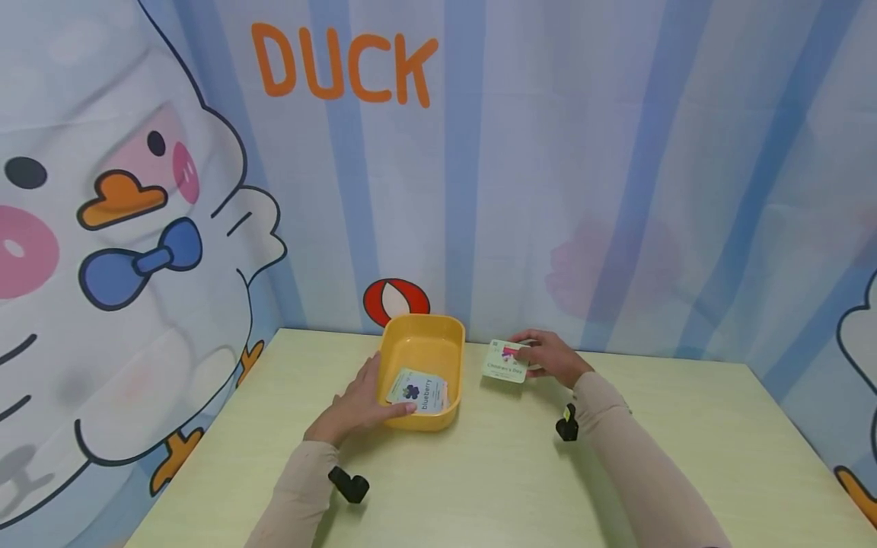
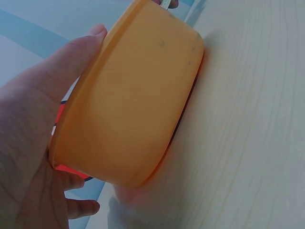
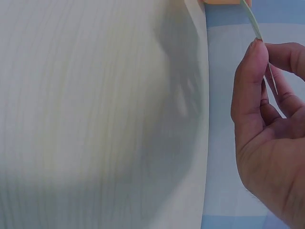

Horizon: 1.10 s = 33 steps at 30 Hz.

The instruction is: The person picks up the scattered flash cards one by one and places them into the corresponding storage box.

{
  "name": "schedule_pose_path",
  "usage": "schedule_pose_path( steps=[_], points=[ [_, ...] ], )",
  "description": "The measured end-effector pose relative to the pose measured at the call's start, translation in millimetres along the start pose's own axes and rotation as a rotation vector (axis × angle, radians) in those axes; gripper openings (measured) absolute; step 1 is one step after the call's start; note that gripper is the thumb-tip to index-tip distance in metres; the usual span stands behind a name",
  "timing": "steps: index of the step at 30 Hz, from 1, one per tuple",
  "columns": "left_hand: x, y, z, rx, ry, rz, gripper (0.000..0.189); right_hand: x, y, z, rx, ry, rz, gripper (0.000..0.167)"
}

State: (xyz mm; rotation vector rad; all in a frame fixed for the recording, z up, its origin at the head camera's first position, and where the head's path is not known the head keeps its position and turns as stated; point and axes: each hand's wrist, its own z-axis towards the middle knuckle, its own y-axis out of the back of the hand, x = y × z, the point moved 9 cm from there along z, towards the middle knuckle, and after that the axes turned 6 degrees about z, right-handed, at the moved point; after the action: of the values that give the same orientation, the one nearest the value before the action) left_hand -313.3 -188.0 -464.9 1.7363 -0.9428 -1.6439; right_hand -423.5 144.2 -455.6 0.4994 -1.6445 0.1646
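A yellow plastic bin [image 1: 422, 327] stands on the table with several cards inside; the top one is a blueberry card [image 1: 419, 392]. My left hand [image 1: 358, 403] holds the bin by its left side, the thumb over the near rim. The left wrist view shows that hand [image 2: 33, 119] against the bin's rim, its outer wall [image 2: 133, 100] facing the camera. To the right of the bin, my right hand [image 1: 551, 356] pinches a pale green card [image 1: 503, 364] reading "Children's Day". Seen nearly edge-on in the right wrist view, the card [image 3: 252, 21] sits between thumb and fingers of the right hand [image 3: 267, 138].
The pale wooden table [image 1: 466, 487] runs back to a striped fabric backdrop [image 1: 521, 190] printed with a duck and lettering. Small black devices [image 1: 349, 485] sit at both wrists. The bin and right hand are near the table's far edge.
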Motion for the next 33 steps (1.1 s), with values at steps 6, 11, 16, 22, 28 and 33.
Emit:
schedule_pose_path(
  steps=[6, 11, 16, 22, 28, 33],
  points=[
    [0.1, 0.0, -0.1, -0.011, -0.008, -0.007, 0.126, 1.4, -0.3, 3.1, -0.018, -0.014, 0.017, 0.04],
    [0.9, -0.2, 1.2, -0.018, -0.012, -0.007, 0.124, 8.4, -2.8, 0.1, -0.015, 0.008, 0.015, 0.04],
    [1.5, -0.1, 1.3, -0.013, -0.009, -0.003, 0.126, 14.3, -7.0, -1.7, -0.007, 0.025, 0.016, 0.039],
    [1.5, 0.2, 1.5, -0.012, -0.014, -0.005, 0.126, 18.2, -11.0, -0.8, -0.002, 0.033, 0.023, 0.039],
    [1.9, 0.4, 1.6, -0.01, -0.013, 0.0, 0.127, 24.6, -15.2, 0.4, -0.01, 0.046, 0.027, 0.038],
    [1.2, 0.2, 1.4, -0.009, -0.013, 0.005, 0.127, 28.8, -20.3, 0.4, 0.005, 0.056, 0.032, 0.038]
  ],
)
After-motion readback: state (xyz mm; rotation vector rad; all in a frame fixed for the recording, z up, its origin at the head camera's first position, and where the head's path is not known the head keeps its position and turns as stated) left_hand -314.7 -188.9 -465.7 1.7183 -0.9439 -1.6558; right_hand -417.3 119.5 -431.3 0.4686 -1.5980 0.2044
